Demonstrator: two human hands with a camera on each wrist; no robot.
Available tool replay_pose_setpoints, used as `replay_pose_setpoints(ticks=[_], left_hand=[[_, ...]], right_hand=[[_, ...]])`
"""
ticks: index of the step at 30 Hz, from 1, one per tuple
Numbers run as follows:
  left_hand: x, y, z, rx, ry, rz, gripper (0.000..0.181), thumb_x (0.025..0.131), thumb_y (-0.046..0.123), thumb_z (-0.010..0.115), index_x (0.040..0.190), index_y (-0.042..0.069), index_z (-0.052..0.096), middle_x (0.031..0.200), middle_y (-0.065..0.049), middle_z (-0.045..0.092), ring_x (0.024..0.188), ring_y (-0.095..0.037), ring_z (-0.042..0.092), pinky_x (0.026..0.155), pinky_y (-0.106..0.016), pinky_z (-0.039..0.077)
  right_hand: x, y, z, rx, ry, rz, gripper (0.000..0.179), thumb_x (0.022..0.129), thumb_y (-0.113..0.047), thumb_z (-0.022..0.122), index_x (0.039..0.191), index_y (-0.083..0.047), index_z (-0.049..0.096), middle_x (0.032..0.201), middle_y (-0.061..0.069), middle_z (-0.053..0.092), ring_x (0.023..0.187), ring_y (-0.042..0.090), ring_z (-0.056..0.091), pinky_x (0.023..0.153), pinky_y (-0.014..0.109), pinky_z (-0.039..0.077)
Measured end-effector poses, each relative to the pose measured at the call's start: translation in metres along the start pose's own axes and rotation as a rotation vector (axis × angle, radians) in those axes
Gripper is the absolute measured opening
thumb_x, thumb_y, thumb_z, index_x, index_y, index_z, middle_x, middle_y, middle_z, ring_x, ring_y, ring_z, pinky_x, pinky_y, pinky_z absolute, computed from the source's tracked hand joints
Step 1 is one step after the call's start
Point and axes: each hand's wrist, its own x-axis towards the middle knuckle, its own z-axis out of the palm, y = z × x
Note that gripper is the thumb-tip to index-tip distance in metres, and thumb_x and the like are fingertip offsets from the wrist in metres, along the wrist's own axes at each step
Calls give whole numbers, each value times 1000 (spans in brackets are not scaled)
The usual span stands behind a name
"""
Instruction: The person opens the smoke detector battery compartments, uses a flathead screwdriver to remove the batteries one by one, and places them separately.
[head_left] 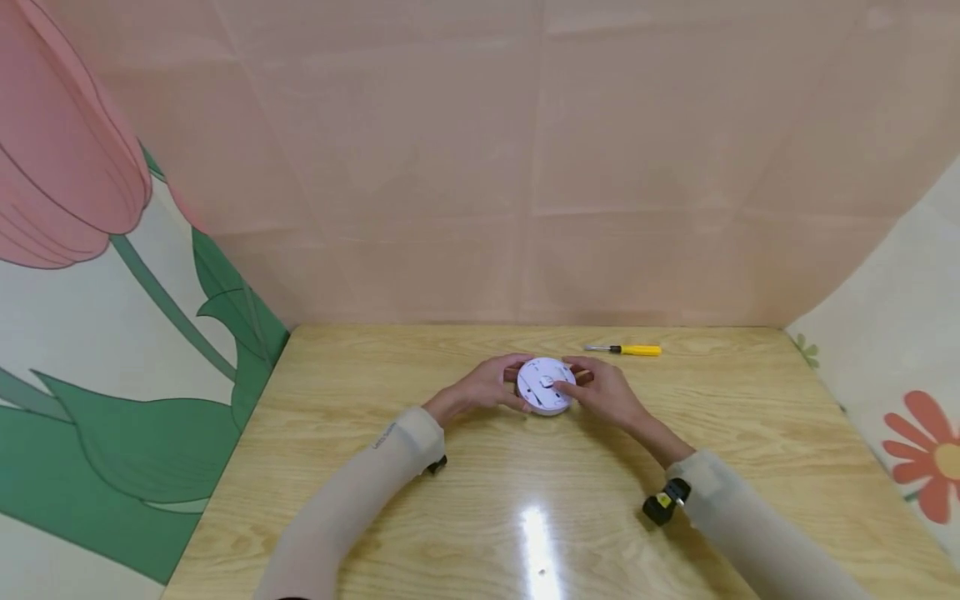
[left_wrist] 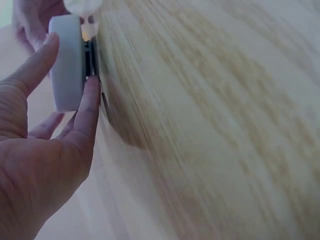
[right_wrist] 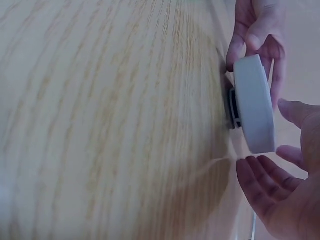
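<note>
A round white disc-shaped device [head_left: 536,393] with dark lines and a small raised centre on its face is between my hands, over the wooden table. My left hand [head_left: 483,385] grips its left side, thumb on the near rim and the other fingers spread around and under the edge. At the right side, my right hand [head_left: 611,398] has its thumb reaching over the face towards the centre, while its other fingers stand loosely curved beside the rim. A dark bracket-like part [right_wrist: 233,109] sticks out of the device's underside in the right wrist view.
Behind the device, a screwdriver [head_left: 636,350] with a yellow handle lies near the table's back edge. The wooden table [head_left: 450,517] meets a plain pinkish sheet at the back, with flower-printed sheets on both sides.
</note>
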Motion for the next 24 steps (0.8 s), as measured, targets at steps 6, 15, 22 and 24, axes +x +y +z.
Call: replay_pose_setpoints(ticks=[6,15,22,24], left_hand=[[1,-2,1,21,16,11,88,70,6,88,146,15,45,136,-3,58,123,-19,56,108,-35,40],[1,-1,2,36,24,13,88,69,7,88,145,15,45,132,-4,61,121,-19,57,107,-35,41],[2,0,3,48,25,27,88,68,8,89,145,15,46,133,-5,60,121,-19,57,106,-34,42],[3,-1,2,45,23,31,88,69,8,89,145,15,45,134,-5,60,122,-20,57,104,-34,44]], right_hand=[[-3,-8,-5,-134,60,-119,57,83,-34,79,127,-2,63,110,13,68,91,26,67,70,36,55],[-5,-21,-3,-347,97,-164,62,76,-43,83,121,-3,68,111,16,64,105,34,60,84,48,53],[-4,-24,1,-347,118,-214,64,73,-43,85,116,2,69,100,12,61,88,27,55,73,35,47],[-3,-25,2,-357,122,-230,65,72,-44,86,115,3,69,99,12,62,87,24,55,72,34,47]])
